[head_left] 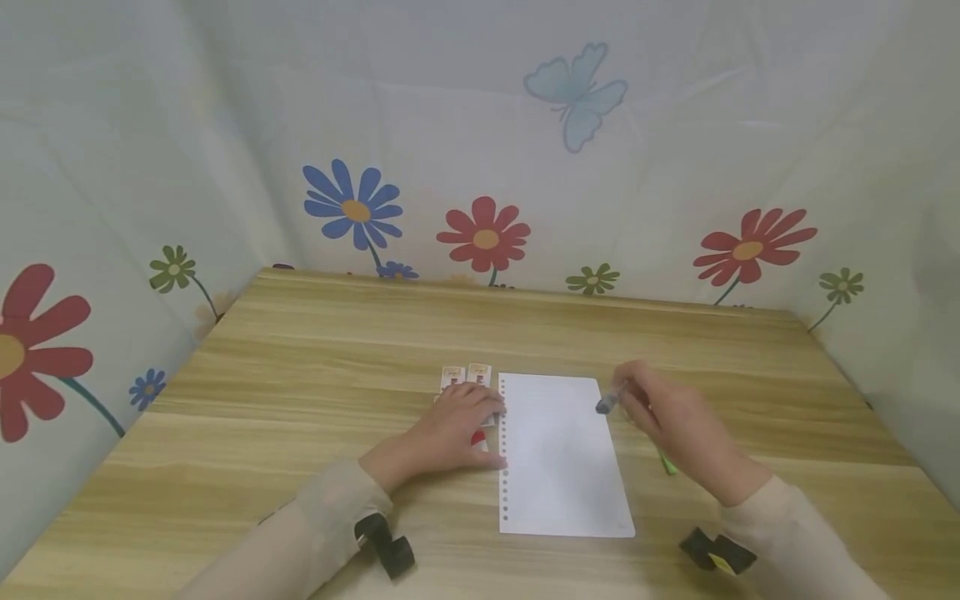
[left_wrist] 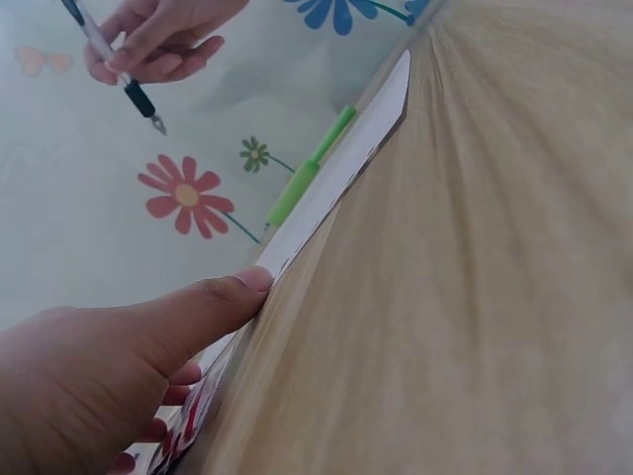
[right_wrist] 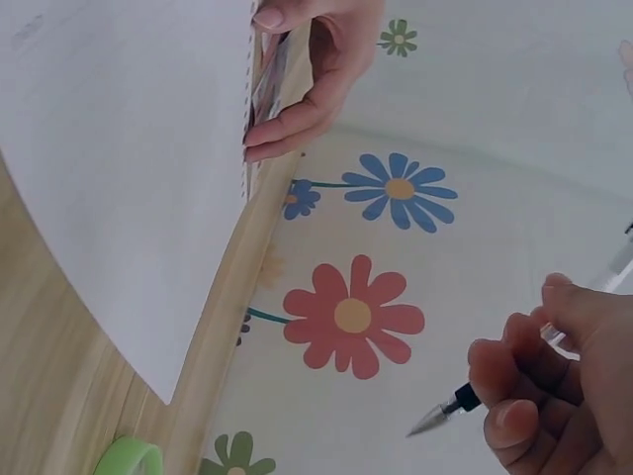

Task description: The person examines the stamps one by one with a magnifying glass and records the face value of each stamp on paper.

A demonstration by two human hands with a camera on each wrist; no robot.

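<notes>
A white loose-leaf sheet (head_left: 558, 454) lies on the table, its punched holes along the left edge. My left hand (head_left: 453, 429) rests over that edge, with thumb and fingertips on the paper; in the left wrist view its thumb (left_wrist: 213, 305) presses the sheet. Under this hand lie several small cards (head_left: 478, 372) with red markings, partly covered. My right hand (head_left: 671, 417) is raised beside the sheet's right edge and holds a pen (right_wrist: 465, 398) between thumb and fingers. This pen has a pale barrel, a dark grip and a pointed metal nib, clear of the paper.
A bright green object (left_wrist: 302, 183) with a thick and a thin part lies right of the sheet, mostly hidden by my right hand in the head view. The wood-grain table (head_left: 360, 350) meets a flower-printed curtain (head_left: 420, 125) at the back and sides.
</notes>
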